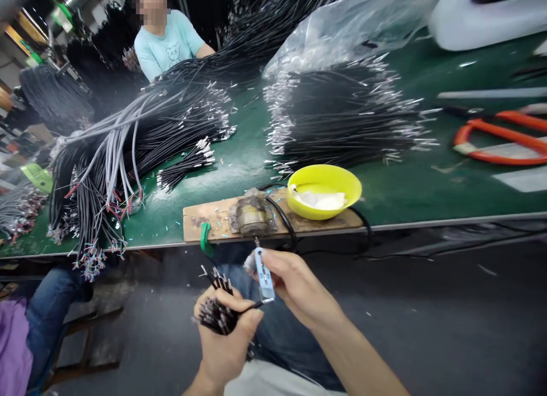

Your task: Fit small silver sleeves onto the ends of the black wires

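My left hand is wrapped round a bundle of short black cables with silvery ends, and one cable sticks out to the right between thumb and finger. My right hand grips a small light-blue tool, whose lower end meets the tip of that cable. Some whitish material shows beside the right fingertips; what it is, I cannot make out. Just beyond the tool's upper end, a worn metal motor-like device is mounted on a wooden board at the table edge.
A yellow bowl with white material rests on the board's right part. A green clamp hangs at its left. Cable piles and orange-handled scissors lie on the green table. A person is across the table; another's leg shows at left.
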Demonstrator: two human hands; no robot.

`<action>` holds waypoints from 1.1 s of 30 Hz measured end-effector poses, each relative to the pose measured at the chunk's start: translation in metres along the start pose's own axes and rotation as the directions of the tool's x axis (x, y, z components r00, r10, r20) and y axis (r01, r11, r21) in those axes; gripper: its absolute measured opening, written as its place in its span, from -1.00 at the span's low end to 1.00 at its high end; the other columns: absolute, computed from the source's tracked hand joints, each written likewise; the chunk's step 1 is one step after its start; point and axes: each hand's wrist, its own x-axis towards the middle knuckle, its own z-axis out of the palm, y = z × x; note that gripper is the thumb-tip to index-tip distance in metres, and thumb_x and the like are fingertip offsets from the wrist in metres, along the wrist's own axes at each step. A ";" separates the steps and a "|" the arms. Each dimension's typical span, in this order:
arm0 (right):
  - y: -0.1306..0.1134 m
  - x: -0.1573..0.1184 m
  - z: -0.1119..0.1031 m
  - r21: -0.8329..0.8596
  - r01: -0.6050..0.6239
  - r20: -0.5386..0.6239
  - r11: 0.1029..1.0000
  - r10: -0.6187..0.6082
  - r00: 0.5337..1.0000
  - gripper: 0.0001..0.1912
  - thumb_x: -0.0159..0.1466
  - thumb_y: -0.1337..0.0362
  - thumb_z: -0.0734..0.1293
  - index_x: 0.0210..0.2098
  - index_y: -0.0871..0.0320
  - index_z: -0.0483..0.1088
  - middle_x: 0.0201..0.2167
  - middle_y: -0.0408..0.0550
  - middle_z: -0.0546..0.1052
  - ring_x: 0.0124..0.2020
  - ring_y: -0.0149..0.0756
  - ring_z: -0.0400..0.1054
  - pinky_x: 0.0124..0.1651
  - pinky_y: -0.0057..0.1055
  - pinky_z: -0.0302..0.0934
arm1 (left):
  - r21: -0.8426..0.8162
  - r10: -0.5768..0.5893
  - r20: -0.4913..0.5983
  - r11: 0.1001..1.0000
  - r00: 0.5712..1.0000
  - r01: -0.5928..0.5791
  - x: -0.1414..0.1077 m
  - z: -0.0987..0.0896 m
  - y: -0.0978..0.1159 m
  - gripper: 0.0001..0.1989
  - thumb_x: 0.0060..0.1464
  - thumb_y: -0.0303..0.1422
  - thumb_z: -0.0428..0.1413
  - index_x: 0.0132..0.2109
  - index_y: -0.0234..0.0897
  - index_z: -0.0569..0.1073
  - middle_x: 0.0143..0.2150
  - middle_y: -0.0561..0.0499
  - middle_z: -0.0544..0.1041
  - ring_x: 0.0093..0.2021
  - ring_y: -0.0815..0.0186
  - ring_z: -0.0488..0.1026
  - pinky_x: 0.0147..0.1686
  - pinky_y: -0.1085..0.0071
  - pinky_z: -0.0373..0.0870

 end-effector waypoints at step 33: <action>0.058 -0.041 -0.030 -0.206 -0.018 -0.191 0.978 -0.022 0.981 -0.57 0.07 -0.05 0.29 -0.71 0.14 0.25 -0.73 -0.21 0.21 -0.65 -0.41 0.05 -0.57 -0.44 -0.02 | -0.075 -0.431 0.143 0.893 0.891 0.444 -0.015 -0.008 -0.063 -0.81 -0.40 -0.37 0.28 -0.64 -0.36 0.43 -0.67 0.09 0.33 -0.72 0.54 0.09 -0.70 0.52 -0.03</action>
